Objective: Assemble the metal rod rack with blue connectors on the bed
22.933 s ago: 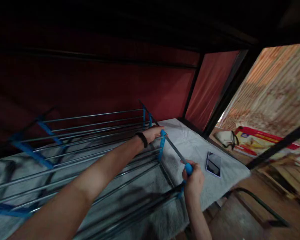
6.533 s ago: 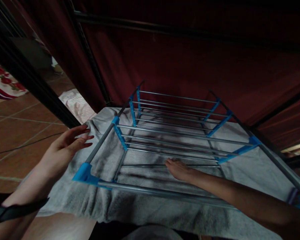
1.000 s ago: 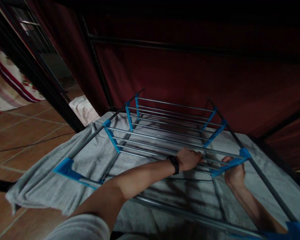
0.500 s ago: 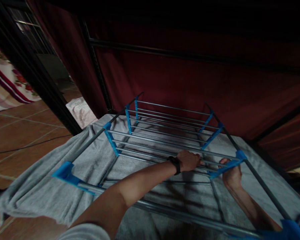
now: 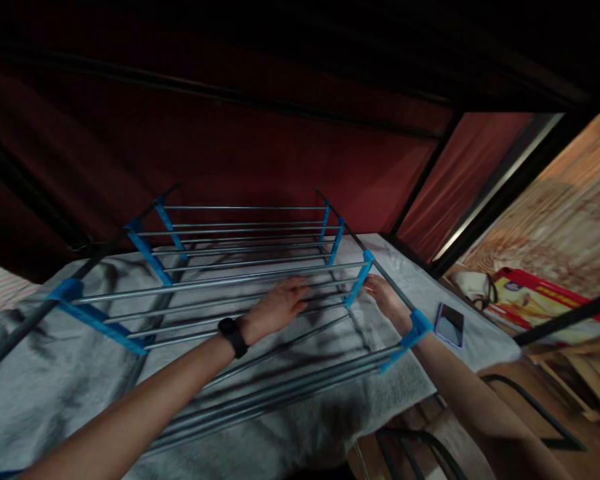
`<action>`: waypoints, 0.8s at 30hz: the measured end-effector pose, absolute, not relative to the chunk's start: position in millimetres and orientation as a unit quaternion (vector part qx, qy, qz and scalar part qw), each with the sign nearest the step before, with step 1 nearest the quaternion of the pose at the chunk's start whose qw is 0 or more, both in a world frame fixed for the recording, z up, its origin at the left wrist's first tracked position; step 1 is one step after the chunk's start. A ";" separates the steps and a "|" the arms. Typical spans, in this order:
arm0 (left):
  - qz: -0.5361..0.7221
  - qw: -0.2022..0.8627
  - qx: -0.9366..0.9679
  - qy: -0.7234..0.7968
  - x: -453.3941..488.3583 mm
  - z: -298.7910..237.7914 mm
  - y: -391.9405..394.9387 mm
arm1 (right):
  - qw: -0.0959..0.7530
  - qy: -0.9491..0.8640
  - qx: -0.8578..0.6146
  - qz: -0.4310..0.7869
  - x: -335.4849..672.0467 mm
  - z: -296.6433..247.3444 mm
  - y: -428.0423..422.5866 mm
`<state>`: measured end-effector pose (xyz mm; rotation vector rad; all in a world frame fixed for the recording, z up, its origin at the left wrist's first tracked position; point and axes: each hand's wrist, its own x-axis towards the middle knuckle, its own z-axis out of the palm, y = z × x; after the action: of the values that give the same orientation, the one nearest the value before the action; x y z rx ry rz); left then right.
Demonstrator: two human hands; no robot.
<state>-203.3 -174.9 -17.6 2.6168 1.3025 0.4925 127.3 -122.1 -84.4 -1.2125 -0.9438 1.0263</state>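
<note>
A shoe rack of thin grey metal rods (image 5: 220,285) and blue plastic brackets stretches across a grey towel-like cloth. My left hand (image 5: 275,307), with a black band on its wrist, hovers over the rods of a middle tier, fingers loosely apart and the thumb separate. At the right end of that tier, my right hand (image 5: 386,300) has its fingers against the outer side of a blue bracket (image 5: 360,277); the bracket partly covers the fingertips. My right forearm passes beneath the nearest right bracket (image 5: 419,327).
A phone (image 5: 450,325) rests on the grey cloth (image 5: 395,387) to the right. Beyond lie a red and yellow package (image 5: 535,300) and wooden pieces (image 5: 575,380). Dark red curtain (image 5: 260,160) hangs behind the rack, with black frame bars around it.
The view has swung right, bringing the phone and package into sight. My left hand has loosened from the rods and its fingers have spread. My right hand stays by the same tier's bracket.
</note>
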 end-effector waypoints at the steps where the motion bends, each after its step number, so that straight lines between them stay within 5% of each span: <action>1: 0.169 0.102 0.874 0.445 -211.0 -15.9 -183.9 | 0.593 -0.398 -0.526 0.462 133.5 -84.0 -125.2; 11: 0.187 0.220 0.805 0.518 -289.0 -1.4 -276.7 | 0.607 -0.287 -0.604 0.429 173.5 -142.2 -259.4; 24: 0.173 -0.083 0.886 0.423 -287.5 -54.0 -400.7 | 0.572 -0.328 -0.709 0.250 107.8 -210.6 -344.8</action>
<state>-287.5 -400.7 -54.0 2.9408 1.4034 0.5745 107.8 -344.8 -210.6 -1.6626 -0.7691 0.5872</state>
